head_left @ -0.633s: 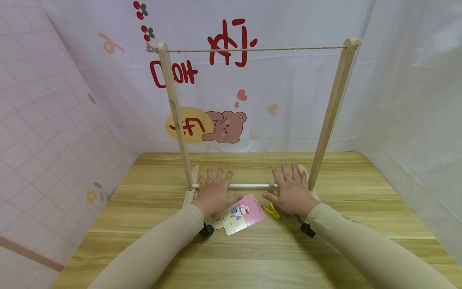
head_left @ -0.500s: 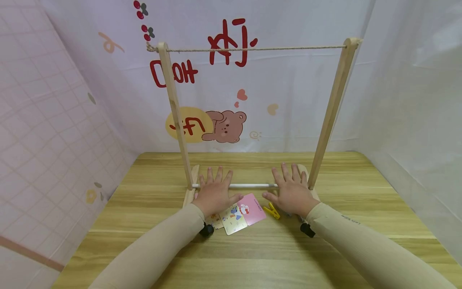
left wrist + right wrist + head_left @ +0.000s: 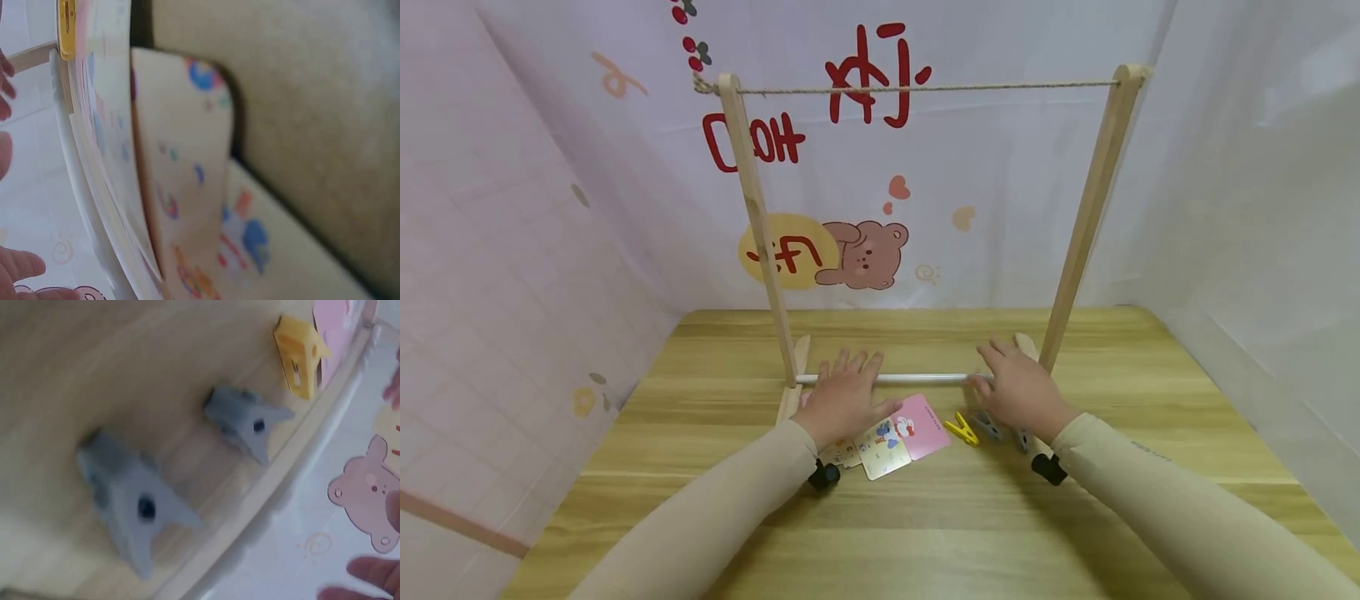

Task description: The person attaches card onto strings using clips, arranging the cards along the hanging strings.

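Note:
My left hand is spread above several printed cards, its fingers reaching the white rod and holding nothing. A pink card and a cream card show beside the thumb; the left wrist view has more overlapping cards close up. My right hand, also without anything in it, hovers with relaxed fingers at the rod's right end. Below it lie a grey clothespin and a second grey clothespin. Left of those is a yellow clothespin.
A wooden frame stands on the wooden table, with a left post and a right post. Twine is strung between the post tops. Behind hangs a white printed cloth, with further cloth at both sides.
My right hand has lifted and shifted slightly right, uncovering the grey clothespins. The left hand's fingers have drawn a little closer together. The head view has tilted slightly.

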Demonstrator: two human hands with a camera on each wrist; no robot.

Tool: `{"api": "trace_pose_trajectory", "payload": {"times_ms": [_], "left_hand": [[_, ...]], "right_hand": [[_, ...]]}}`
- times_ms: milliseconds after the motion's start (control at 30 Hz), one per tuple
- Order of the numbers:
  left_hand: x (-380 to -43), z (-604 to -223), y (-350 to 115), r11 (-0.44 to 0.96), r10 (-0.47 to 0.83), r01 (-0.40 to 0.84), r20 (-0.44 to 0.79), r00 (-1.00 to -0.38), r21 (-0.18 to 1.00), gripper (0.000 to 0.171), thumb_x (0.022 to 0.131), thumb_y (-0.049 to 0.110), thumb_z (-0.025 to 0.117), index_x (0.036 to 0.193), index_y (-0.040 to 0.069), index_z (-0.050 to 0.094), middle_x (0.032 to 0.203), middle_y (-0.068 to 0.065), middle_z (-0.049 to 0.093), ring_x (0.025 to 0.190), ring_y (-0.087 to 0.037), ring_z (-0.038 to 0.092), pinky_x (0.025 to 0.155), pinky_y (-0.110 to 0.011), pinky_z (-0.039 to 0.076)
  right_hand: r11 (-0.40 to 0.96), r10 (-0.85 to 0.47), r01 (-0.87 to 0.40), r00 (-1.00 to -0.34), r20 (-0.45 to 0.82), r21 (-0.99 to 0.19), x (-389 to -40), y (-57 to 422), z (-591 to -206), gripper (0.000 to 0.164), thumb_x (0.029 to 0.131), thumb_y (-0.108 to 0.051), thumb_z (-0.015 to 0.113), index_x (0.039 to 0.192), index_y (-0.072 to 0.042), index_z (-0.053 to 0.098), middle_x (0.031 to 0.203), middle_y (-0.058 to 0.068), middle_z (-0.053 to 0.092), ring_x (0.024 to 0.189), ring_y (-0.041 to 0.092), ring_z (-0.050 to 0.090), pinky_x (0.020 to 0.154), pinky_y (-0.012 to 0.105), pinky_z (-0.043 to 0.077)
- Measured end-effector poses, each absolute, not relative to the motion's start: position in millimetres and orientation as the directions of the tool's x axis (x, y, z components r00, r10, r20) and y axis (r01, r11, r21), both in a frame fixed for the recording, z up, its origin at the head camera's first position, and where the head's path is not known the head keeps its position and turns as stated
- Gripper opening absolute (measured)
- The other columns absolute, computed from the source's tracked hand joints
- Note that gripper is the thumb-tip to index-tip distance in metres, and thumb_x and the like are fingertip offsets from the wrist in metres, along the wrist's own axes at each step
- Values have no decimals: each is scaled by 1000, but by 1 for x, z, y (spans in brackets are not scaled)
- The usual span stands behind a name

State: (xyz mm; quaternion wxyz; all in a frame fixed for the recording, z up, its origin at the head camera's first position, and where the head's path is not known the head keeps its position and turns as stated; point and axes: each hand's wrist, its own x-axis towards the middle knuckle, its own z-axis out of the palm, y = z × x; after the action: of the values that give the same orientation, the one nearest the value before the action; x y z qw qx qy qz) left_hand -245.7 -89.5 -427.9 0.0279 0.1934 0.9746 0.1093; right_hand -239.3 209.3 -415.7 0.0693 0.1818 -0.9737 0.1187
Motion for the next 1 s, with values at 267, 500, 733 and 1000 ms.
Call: {"api": "trace_pose_trajectory", "payload": {"times_ms": [267, 500, 733, 1000], "left_hand": [[-237, -424, -92, 880, 437, 421, -28, -899, 219, 86, 96, 66, 65, 160, 13, 43, 158, -12, 53, 149, -34, 47, 124, -53, 35], [-231, -431, -88, 861, 496, 481, -61, -866, 165, 79, 95, 66, 67, 152, 12, 53, 129, -5, 66, 129, -29, 60, 113, -49, 46], [-229, -436, -88, 861, 498, 479, -90, -862, 173, 77, 96, 63, 68, 153, 13, 54, 149, -9, 60, 142, -32, 53, 118, -50, 42], [-227, -435, -90, 867, 492, 475, -114, -863, 149, 77, 95, 60, 70, 151, 9, 55, 146, -12, 60, 137, -32, 55, 115, -51, 44]], "right_hand": [[890, -341, -368, -929, 144, -268, -233, 221, -403, 34, 105, -21, 65, 129, 3, 70, 127, 22, 73, 115, 40, 70, 96, 56, 57], [894, -337, -342, -939, 68, -288, -227, 235, -401, 31, 104, -23, 66, 123, 1, 73, 114, 20, 77, 99, 35, 75, 85, 52, 60], [906, -330, -326, -943, 32, -268, -221, 244, -400, 34, 103, -25, 67, 123, 2, 72, 109, 20, 77, 96, 35, 75, 86, 54, 60], [926, -302, -276, -951, -67, -257, -215, 246, -403, 39, 102, -25, 68, 128, 4, 70, 83, 2, 74, 68, 12, 63, 65, 36, 55]]}}
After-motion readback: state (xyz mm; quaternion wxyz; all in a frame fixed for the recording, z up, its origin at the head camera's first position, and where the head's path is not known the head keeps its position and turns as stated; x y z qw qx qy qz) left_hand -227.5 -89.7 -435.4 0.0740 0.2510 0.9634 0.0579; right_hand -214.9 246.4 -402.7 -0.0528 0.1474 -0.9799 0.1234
